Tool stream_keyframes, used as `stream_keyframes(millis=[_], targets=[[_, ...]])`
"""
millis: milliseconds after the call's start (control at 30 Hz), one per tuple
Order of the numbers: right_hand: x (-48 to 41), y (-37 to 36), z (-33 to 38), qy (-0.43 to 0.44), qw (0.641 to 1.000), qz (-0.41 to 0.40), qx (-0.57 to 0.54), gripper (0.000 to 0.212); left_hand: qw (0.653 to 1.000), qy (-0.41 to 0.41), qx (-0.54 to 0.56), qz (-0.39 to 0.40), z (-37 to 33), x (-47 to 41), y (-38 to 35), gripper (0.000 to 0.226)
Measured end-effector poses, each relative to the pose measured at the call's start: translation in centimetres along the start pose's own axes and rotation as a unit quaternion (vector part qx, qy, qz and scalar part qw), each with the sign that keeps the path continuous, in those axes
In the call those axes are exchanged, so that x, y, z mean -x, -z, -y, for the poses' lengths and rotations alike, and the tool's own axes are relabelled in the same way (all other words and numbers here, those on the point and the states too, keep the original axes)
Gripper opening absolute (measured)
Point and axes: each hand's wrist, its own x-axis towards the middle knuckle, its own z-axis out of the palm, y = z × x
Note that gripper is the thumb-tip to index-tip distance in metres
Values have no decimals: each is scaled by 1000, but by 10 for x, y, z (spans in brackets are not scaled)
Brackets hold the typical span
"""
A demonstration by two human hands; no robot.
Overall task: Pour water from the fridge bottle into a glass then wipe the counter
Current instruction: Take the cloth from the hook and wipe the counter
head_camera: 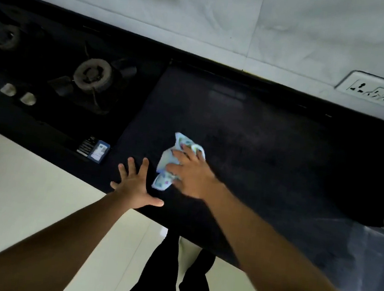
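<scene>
Fingers of the right hand lie spread across a crumpled cloth, pressing it flat to the dark counter rather than pinching it, though motion blur hides how far the tips curl in. The left hand rests just beside the cloth at the front edge of the counter, with its palm down, all its fingers splayed well apart and nothing in them. The cloth sits near that front edge, to the right of the gas stove and a small box. A wall socket is well apart at the back, and a steel surface shows at the far right. No bottle or glass is in view, so this looks like the wiping stage. The cloth looks thin, soft and very light. It will likely bunch and fold under the palm, and may slide easily on the smooth stone, more so if it is damp. A flat palm over the middle, with the loose corners tucked under the fingers, should keep it from rolling up or trailing. The bare corner poking out towards the stove is the part most likely to flap or drag.
</scene>
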Motion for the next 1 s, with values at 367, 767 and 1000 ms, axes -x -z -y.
stream_keyframes(millis=[367, 767, 1000], targets=[[155, 1, -95, -596, 767, -225, -73, 47, 1000, -10, -5, 5, 0, -4, 0, 149], [212, -40, -11, -637, 716, -256, -126, 50, 1000, -5, 1, 10, -3, 5, 4, 147], [190, -64, 57, -103, 990, -94, 21, 57, 1000, -2, 12, -2, -4, 8, 2, 145]])
